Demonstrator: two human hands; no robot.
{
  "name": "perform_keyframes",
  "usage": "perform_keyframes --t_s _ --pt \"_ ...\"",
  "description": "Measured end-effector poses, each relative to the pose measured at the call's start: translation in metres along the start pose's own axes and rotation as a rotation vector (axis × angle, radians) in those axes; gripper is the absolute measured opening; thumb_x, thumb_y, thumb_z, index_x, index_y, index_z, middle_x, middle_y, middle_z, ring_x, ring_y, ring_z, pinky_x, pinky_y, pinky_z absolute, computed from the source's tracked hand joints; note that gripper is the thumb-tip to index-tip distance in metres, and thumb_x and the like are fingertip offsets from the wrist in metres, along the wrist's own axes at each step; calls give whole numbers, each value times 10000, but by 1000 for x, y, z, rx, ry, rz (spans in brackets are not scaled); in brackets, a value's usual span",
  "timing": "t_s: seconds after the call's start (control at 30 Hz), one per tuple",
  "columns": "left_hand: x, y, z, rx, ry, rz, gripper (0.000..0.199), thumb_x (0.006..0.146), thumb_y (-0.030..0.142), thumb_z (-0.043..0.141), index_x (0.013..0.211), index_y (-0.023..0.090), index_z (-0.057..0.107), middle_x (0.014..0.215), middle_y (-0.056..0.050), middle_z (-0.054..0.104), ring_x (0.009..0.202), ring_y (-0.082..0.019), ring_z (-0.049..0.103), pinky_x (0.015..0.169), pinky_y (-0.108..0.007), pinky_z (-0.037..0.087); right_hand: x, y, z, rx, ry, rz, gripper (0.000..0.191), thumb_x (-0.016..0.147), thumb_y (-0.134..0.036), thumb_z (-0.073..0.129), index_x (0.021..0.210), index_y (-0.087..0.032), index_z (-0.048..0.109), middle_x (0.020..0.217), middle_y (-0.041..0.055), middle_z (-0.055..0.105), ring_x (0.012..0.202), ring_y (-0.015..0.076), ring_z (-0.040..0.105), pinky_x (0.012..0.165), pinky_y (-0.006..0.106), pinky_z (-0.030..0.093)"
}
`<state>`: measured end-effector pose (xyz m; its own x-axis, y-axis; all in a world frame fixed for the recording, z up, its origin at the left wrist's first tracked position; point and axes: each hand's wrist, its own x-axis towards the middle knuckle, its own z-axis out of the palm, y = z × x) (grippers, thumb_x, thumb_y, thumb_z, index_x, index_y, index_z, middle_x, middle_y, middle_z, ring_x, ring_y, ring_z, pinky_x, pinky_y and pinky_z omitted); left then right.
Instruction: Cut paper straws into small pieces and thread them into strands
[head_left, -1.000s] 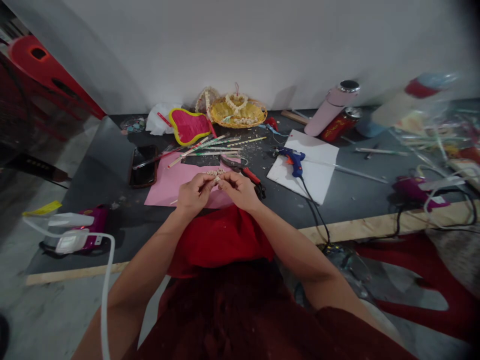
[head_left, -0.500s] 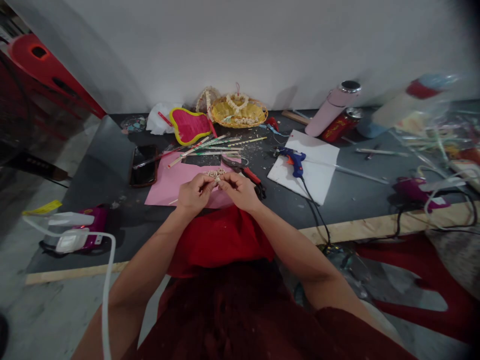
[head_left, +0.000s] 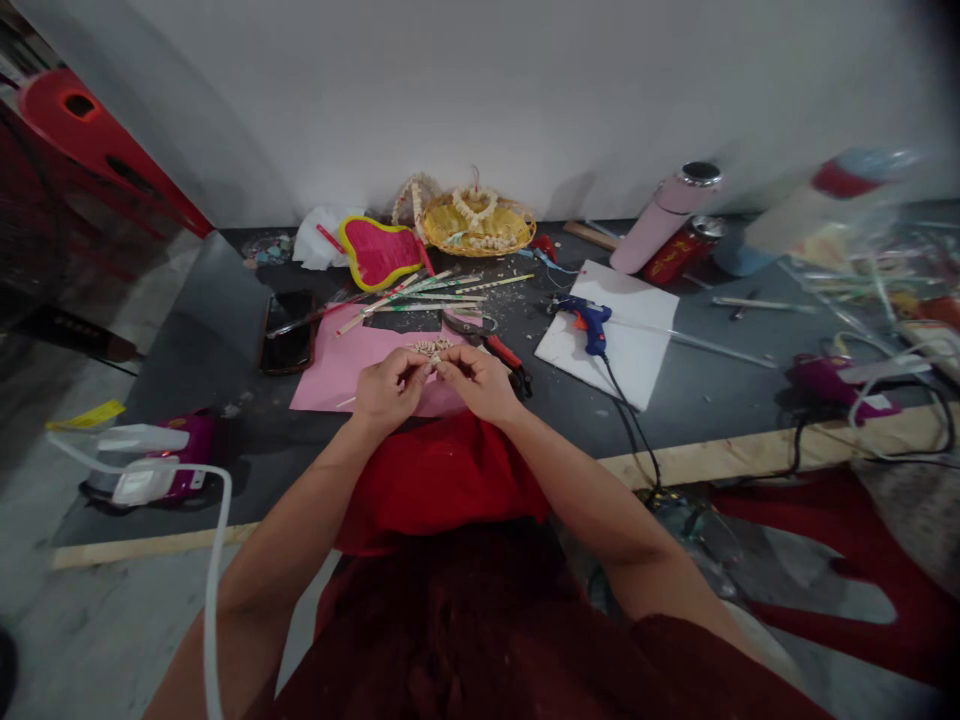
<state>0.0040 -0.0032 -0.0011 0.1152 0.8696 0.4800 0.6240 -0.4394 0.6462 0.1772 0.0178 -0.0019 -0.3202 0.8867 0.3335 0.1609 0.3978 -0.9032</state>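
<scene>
Above a pink sheet [head_left: 330,370] my left hand [head_left: 391,385] and my right hand [head_left: 480,380] meet, fingertips pinched together on a small cream-coloured piece [head_left: 434,364]. Its exact kind is too small to make out, and the fingers cover part of it. Just behind the fingertips lies a cluster of cream beads or small shells [head_left: 431,345]; whether it joins the held piece I cannot tell. Red-handled pliers [head_left: 501,350] rest beside my right hand. Several patterned paper straws or sticks [head_left: 420,293] lie beyond the sheet.
A blue glue gun [head_left: 590,320] sits on a white board [head_left: 637,375] at the right, its cord running over the front edge. A phone [head_left: 289,335] lies left. Behind stand a yellow basket [head_left: 439,232], a pink flask [head_left: 660,220] and a red can [head_left: 684,250]. A white cable [head_left: 219,560] hangs front left.
</scene>
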Motion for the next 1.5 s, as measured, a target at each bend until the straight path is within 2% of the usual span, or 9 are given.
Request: perform_keyframes --t_s 0.3,0.77,1.17,1.5 --pt "0 0 2 -12 10 -5 128 869 291 572 886 187 644 751 -4 707 535 -73 545 533 -190 425 0 3 1 -11 5 7 196 883 -388 554 889 -207 628 776 -1 642 675 120 542 628 255 429" --pt "1 4 -1 0 -3 -42 134 850 282 569 850 182 658 740 -7 709 532 -77 540 523 -197 417 0 4 1 19 -9 -12 178 891 -366 556 901 -206 631 787 -1 643 686 118 554 642 257 432" --pt "0 4 0 3 0 -5 119 854 278 588 851 182 657 728 -1 704 497 -68 508 514 -201 399 0 6 2 44 -18 -1 223 893 -425 554 890 -212 619 812 9 644 716 126 563 667 273 450" --pt "0 3 -1 25 -16 -21 143 860 302 578 859 189 664 739 -5 714 518 -78 543 524 -203 415 -1 7 1 49 -26 2 213 895 -413 559 907 -209 621 818 9 649 726 127 581 673 270 460"
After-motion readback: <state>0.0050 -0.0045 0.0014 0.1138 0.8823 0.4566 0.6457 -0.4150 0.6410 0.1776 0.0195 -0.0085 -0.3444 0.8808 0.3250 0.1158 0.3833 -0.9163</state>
